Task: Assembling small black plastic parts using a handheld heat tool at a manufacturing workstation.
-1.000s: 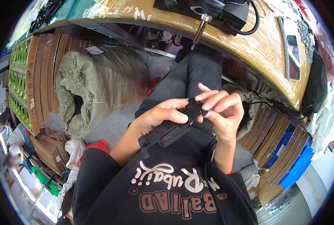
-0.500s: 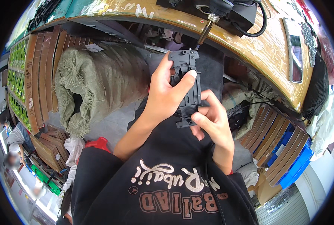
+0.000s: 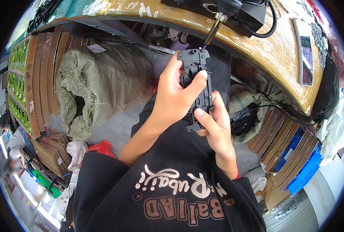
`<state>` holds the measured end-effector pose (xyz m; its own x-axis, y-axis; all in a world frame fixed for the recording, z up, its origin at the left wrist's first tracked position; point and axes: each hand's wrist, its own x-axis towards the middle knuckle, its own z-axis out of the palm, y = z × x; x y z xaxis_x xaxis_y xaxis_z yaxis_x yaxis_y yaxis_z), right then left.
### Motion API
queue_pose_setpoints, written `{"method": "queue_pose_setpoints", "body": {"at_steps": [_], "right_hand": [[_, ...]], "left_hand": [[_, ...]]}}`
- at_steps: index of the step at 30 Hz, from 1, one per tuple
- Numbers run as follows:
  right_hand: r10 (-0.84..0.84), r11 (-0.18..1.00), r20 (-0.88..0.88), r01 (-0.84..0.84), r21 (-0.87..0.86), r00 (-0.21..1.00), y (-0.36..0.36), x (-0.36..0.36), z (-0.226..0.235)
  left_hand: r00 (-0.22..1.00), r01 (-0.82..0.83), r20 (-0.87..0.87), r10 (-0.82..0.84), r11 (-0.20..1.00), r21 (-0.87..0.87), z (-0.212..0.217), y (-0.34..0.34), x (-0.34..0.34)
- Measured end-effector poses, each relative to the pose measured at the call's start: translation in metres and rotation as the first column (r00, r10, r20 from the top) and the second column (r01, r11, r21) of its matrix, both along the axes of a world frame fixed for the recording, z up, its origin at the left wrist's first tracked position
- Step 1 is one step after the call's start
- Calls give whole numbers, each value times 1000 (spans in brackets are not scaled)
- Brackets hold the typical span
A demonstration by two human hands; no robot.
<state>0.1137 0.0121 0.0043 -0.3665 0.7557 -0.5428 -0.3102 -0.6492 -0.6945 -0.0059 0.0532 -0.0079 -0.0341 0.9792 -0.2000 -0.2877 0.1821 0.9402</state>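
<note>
A long black moulded plastic part is held up in front of my chest, its far end close under the table's edge. My left hand grips its left side, fingers behind and thumb pressed on the front face. Lower down, my right hand closes on the near end, with its thumb on the face and fingers round the right side. Just beyond the far end, a thin metal rod tip points down from a black tool body. Whether tip and part touch, I cannot tell.
The wooden table curves across the top. A phone-like device lies on it at right. A rolled burlap sack stands at left beside stacked cardboard. Blue bins and cardboard stand at right. Other people are far left.
The plastic part has shifted slightly right in my hands. My right hand has closed in, its thumb moving up and left onto the part and its fingers drawing in.
</note>
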Motion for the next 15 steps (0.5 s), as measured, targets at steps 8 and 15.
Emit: {"method": "queue_pose_setpoints", "body": {"at_steps": [8, 15], "right_hand": [[-31, 999, -22, 32, 16, 999, -1, 0, 4], [-57, 998, -52, 57, 2, 997, -1, 0, 4]], "left_hand": [[1000, 0, 26, 0, 1000, -25, 6, -1, 0], [1000, 2, -10, -3, 1000, -13, 6, 0, 0]]}}
